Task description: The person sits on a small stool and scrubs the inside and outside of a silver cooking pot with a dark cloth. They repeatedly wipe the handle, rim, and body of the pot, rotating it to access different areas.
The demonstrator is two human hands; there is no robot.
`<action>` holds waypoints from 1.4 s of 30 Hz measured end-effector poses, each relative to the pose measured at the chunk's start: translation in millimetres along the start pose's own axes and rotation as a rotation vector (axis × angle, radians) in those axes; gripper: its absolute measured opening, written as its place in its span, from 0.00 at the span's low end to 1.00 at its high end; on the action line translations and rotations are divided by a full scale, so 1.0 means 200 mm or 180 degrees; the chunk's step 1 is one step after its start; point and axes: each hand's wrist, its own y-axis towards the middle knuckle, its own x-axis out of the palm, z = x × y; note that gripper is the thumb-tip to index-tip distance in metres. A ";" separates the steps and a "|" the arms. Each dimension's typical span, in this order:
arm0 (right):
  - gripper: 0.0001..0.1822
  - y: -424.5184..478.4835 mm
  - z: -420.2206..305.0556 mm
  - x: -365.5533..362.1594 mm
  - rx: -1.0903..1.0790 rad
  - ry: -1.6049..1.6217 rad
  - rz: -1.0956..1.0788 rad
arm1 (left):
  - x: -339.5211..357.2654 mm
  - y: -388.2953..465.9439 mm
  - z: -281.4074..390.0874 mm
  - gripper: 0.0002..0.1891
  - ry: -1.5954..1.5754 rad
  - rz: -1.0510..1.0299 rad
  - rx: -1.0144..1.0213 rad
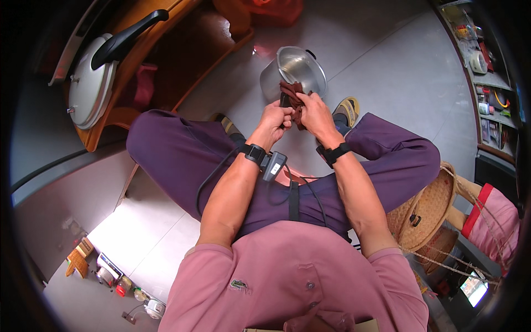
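A metal pressure cooker pot (pixel 270 85) tilts over the floor between my feet, its open mouth turned partly up. My left hand (pixel 274 120) grips the pot's black long handle (pixel 284 101). In my right hand (pixel 316 114) is a crumpled dark brown cloth (pixel 293 90), pressed against the handle and the near rim. Part of the handle is hidden behind the cloth and my fingers. On the far rim sits a small black side handle (pixel 310 54).
The pressure cooker lid (pixel 92 83) with its black handle rests on a wooden table (pixel 143 50) at the left. Woven baskets (pixel 431 207) with ropes are beside my right knee. Shelves (pixel 493 83) holding small goods line the right side. Grey tiles (pixel 398 74) cover the floor.
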 end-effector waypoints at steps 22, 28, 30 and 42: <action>0.16 -0.01 0.12 -0.11 0.1060 -0.0899 -0.1077 | -0.01 -0.02 0.03 0.07 -0.0333 0.0214 -0.0042; 0.22 0.08 -0.02 -0.17 -0.0118 -0.0132 0.0364 | 0.00 -0.01 -0.01 0.05 -0.0140 0.0194 0.0050; 0.27 0.07 -0.17 -0.16 -0.0569 -0.0461 0.0254 | 0.02 -0.03 0.00 0.05 -0.0119 0.0225 0.0058; 0.13 -0.04 0.06 -0.05 0.0728 -0.0453 -0.0540 | -0.04 -0.01 0.02 0.05 -0.0350 0.0291 -0.0049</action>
